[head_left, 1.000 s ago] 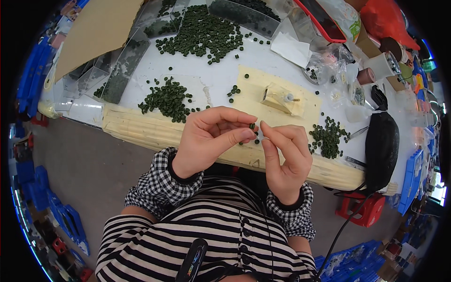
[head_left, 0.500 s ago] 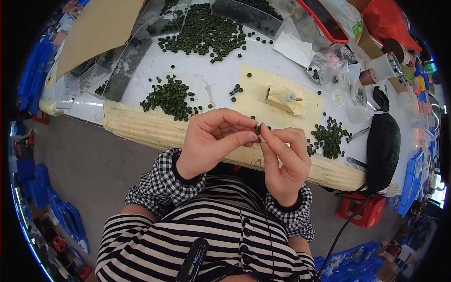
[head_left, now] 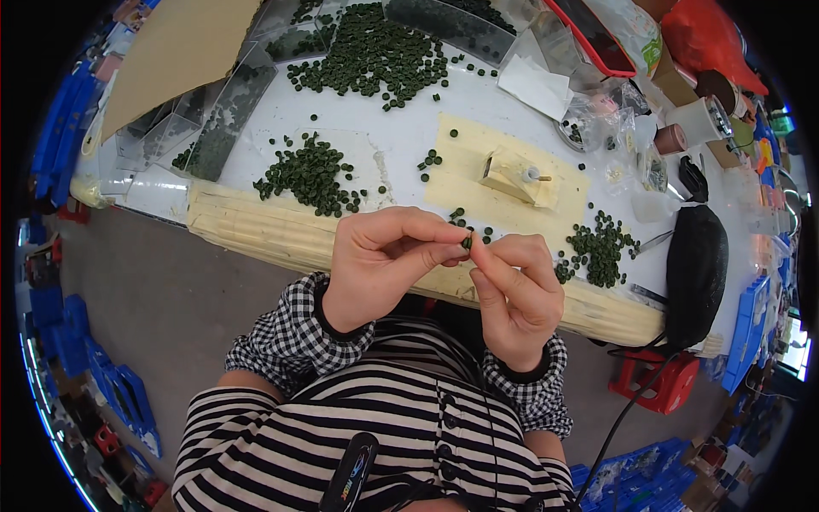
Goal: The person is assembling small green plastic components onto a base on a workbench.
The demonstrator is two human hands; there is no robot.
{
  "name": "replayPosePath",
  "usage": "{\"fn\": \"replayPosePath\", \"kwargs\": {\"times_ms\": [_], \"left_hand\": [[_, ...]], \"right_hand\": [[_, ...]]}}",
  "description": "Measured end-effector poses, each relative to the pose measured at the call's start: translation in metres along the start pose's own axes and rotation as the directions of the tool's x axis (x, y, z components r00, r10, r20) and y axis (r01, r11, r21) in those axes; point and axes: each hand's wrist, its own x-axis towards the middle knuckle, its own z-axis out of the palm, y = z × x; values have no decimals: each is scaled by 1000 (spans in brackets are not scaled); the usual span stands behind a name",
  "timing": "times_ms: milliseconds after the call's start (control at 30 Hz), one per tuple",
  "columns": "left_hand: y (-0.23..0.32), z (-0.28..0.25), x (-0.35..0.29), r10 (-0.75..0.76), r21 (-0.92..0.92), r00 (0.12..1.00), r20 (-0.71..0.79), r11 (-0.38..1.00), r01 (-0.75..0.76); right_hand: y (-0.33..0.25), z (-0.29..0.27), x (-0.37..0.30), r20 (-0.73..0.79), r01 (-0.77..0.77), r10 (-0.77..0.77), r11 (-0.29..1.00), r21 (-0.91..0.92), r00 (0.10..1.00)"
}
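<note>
My left hand (head_left: 363, 264) pinches a small dark green round piece (head_left: 467, 243) between thumb and forefinger, above the table's front edge. From the other side my right hand (head_left: 522, 294) meets it, its forefinger tip against the piece and its thumb just below. Whether the right fingertips also hold something tiny is hidden. Just beyond the fingers, a few loose green pieces (head_left: 487, 231) lie on the table. A pile of green pieces (head_left: 311, 175) is left of my hands, and a smaller pile (head_left: 601, 252) is to the right.
A tape-covered block (head_left: 516, 177) with a short pin stands on a yellow sheet (head_left: 456, 141). Farther back are a large heap of green pieces (head_left: 375, 55), clear plastic trays (head_left: 230, 115) and cardboard (head_left: 175, 60). A black bag (head_left: 695, 273) hangs at the right edge.
My left hand has dropped slightly toward me with the green piece. My right fingertips have shifted a little and remain against it. The piles look the same.
</note>
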Motion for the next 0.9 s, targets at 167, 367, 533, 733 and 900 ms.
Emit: {"fn": "replayPosePath", "kwargs": {"times_ms": [167, 367, 533, 733, 900], "left_hand": [[1, 0, -1, 2, 16, 1000, 2, 1000, -2], [6, 1, 0, 14, 63, 1000, 8, 998, -15], [6, -1, -1, 23, 104, 1000, 10, 994, -23], [6, 0, -2, -2, 88, 1000, 18, 996, 1], [9, 1, -3, -57, 31, 998, 29, 998, 56]], "right_hand": [[1, 0, -2, 2, -9, 9, 999, 32, 1000], [-1, 0, -2, -31, -18, 20, 998, 67, 999], [-1, 0, -2, -13, 4, -4, 998, 56, 1000], [1, -1, -3, 11, 34, -35, 996, 82, 999], [6, -1, -4, 16, 80, -82, 990, 112, 997]]}}
